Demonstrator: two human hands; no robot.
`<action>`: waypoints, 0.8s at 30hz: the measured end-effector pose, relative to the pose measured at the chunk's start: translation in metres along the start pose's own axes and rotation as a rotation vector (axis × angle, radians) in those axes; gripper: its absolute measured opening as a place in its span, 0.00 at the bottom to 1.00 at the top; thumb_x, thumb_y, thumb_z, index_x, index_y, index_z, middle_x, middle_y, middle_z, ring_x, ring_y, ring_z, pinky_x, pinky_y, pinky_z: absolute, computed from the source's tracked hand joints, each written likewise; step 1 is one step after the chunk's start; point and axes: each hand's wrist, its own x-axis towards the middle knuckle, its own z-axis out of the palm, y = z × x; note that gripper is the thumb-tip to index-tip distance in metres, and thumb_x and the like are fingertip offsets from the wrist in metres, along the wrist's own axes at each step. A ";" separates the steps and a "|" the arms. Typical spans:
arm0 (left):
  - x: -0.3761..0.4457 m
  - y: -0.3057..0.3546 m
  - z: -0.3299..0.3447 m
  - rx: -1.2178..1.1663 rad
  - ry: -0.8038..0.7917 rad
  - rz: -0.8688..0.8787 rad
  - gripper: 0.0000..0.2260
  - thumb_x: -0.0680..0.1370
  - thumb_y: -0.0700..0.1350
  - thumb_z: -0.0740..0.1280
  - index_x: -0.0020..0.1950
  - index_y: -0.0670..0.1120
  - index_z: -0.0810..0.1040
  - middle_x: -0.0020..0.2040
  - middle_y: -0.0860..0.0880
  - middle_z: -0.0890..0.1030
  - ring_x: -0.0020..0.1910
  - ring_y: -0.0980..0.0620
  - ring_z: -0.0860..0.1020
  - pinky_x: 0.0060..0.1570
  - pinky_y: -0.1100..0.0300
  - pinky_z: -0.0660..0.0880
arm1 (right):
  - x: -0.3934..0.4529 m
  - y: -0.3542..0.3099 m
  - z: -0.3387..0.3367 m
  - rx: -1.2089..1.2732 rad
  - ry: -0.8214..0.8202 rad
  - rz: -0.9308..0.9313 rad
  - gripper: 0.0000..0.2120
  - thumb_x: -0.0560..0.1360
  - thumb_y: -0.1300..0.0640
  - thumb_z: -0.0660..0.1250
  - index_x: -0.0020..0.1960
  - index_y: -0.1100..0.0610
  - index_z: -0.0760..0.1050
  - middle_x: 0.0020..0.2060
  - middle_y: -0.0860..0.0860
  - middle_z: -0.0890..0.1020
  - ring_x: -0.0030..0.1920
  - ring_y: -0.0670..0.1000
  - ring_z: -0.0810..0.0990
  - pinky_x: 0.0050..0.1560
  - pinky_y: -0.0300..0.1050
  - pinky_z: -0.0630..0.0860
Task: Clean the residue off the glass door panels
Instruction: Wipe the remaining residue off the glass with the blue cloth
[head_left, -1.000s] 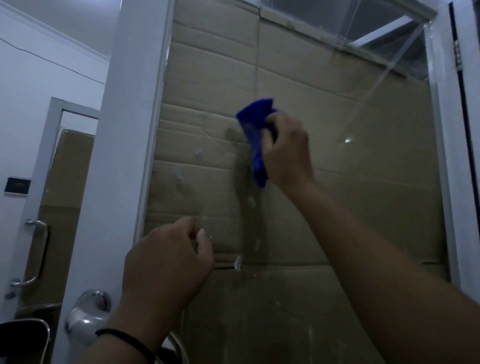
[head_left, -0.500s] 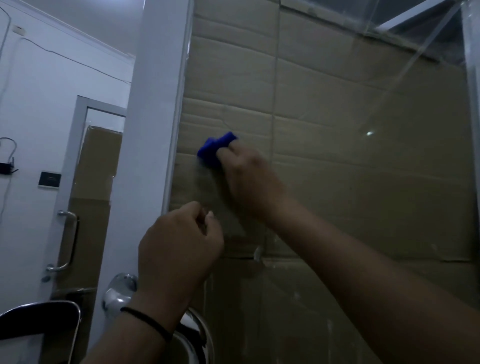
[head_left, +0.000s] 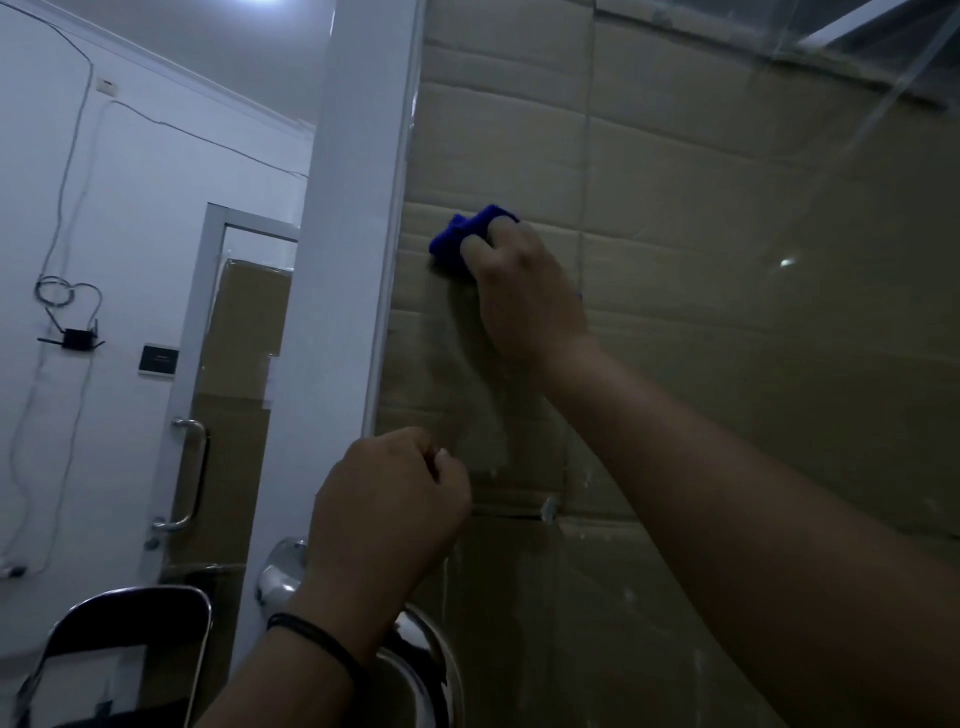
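- Right hand (head_left: 524, 296) clamps a soft blue cloth (head_left: 457, 241), bunched, against the glass (head_left: 753, 322).
- Left hand (head_left: 387, 512) curled; contents possibly nothing, unclear.
- Glass rigid, likely slippery; press flat.

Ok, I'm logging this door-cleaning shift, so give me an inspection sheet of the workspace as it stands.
Surface: glass door panel, cardboard behind it; pale smears low down.
Job's things: blue cloth pressed on the glass near the white frame.
Clutter: nothing seen.
Hands: right hand grips the cloth; left hand curled, whether it holds anything is unclear.
Cables: wires to a small black box on the wall.
Surroundings: second door, chair back.
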 end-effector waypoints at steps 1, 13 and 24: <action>0.000 0.000 0.000 -0.003 0.001 0.003 0.14 0.77 0.47 0.62 0.31 0.48 0.72 0.26 0.50 0.73 0.26 0.54 0.73 0.31 0.57 0.77 | -0.005 -0.005 0.004 0.022 -0.002 -0.011 0.06 0.76 0.66 0.58 0.49 0.62 0.73 0.49 0.60 0.75 0.50 0.59 0.73 0.45 0.46 0.64; -0.008 0.006 -0.006 -0.170 0.142 0.171 0.10 0.74 0.46 0.60 0.33 0.50 0.70 0.25 0.55 0.70 0.30 0.53 0.74 0.29 0.69 0.71 | -0.088 -0.032 -0.004 0.562 -0.312 -0.051 0.07 0.75 0.62 0.65 0.52 0.61 0.77 0.48 0.57 0.78 0.44 0.48 0.72 0.43 0.36 0.62; -0.004 0.002 -0.001 0.025 0.108 0.097 0.17 0.76 0.46 0.64 0.27 0.51 0.67 0.21 0.55 0.66 0.19 0.57 0.66 0.21 0.71 0.58 | -0.039 0.082 -0.030 0.007 0.105 0.358 0.07 0.75 0.66 0.58 0.49 0.66 0.73 0.48 0.65 0.75 0.49 0.62 0.73 0.45 0.47 0.63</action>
